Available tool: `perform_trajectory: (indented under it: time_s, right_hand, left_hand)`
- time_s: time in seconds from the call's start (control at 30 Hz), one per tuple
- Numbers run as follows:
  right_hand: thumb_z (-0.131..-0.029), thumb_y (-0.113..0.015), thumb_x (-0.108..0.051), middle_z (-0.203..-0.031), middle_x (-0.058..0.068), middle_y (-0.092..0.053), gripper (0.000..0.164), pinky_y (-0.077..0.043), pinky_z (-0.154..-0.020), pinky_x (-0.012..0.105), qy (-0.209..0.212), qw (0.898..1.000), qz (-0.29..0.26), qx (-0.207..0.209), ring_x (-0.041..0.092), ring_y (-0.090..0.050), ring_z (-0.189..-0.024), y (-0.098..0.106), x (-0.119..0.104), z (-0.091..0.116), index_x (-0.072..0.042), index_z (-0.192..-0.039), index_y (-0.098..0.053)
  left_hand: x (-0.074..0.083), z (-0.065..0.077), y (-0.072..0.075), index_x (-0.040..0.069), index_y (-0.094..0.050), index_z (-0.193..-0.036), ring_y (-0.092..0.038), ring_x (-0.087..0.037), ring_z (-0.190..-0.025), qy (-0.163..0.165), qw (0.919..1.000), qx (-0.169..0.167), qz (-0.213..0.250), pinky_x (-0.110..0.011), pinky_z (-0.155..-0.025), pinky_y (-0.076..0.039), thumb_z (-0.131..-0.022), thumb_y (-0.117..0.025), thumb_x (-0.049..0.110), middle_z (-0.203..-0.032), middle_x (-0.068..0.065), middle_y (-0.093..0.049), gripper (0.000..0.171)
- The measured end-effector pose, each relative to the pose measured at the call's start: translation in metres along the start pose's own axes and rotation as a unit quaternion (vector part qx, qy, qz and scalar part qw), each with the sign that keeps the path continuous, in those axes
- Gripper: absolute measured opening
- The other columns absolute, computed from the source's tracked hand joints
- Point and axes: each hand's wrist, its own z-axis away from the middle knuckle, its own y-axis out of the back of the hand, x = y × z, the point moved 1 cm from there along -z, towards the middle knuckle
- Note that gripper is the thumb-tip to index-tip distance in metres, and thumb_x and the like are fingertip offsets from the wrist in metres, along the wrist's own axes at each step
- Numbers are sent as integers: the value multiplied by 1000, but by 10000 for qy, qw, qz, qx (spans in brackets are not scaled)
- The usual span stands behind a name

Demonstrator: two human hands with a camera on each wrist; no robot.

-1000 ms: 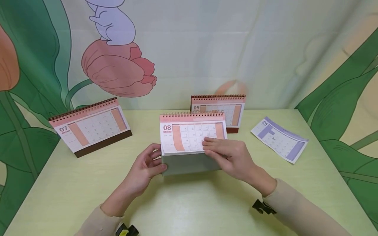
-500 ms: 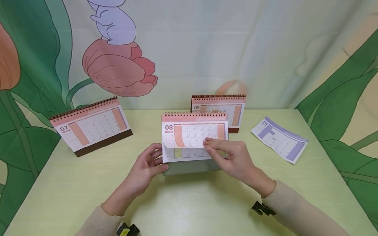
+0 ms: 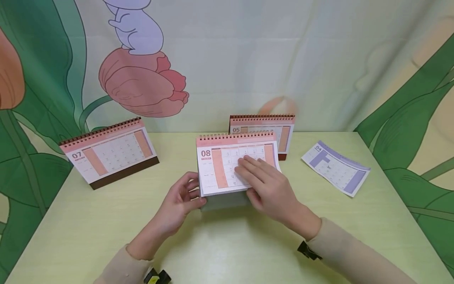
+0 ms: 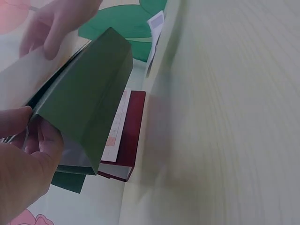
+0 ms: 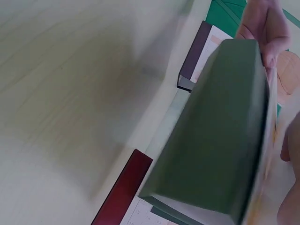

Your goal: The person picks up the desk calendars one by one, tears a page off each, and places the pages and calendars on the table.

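Observation:
A desk calendar with a green base, its top page marked 08, is tilted toward me over the table. At its lower left edge, my left hand grips it, thumb in front and fingers behind. My right hand lies across the right part of the 08 page, fingers straight and flat on it, thumb at the page's lower edge. From below, the left wrist view shows the green base raised above the tabletop. The right wrist view shows the base's underside and my left hand at its far end.
A calendar marked 07 stands at the back left. Another, marked 05, stands behind the held one, partly hidden. A loose purple 04 sheet lies on the table at the right. A printed curtain hangs behind.
The 08 page, curled up half a second ago over a yellow-marked page, now lies flat. My right hand has moved left and its fingers have spread onto the page. The calendar has shifted slightly right.

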Motion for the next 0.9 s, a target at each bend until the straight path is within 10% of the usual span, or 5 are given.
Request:
perform_trajectory:
  time_s: [0.3, 0.5, 0.9]
  right_hand:
    - [-111, -41, -25, -144, 21, -56, 40, -36, -113, 56, 296, 9985, 433, -179, 38, -47, -139, -3, -3, 0, -4, -136, -65]
    - [-98, -66, -8, -144, 20, -57, 36, -28, -114, 65, 210, 9986, 448, -172, 39, -47, -138, -5, -5, 2, -10, -134, -68]
    - [-107, -56, -13, -118, 14, -73, 24, -46, -103, 59, 16, 9930, -71, 1176, 35, -67, -115, -11, -7, -1, -5, -117, -77]
  left_hand:
    - [3, -2, -2, -6, -45, -132, -65, -25, -102, -257, 9994, -2, 226, -29, -80, -56, -92, -56, -19, -126, -13, -65, 44]
    - [4, -3, -3, -6, -45, -129, -64, -24, -104, -281, 9992, 153, 250, -28, -79, -55, -91, -54, -22, -127, -13, -64, 42]
    - [7, -4, -3, -1, -47, -133, -65, -27, -110, -297, 9989, 268, 260, -31, -85, -56, -91, -53, -22, -135, -17, -60, 47]
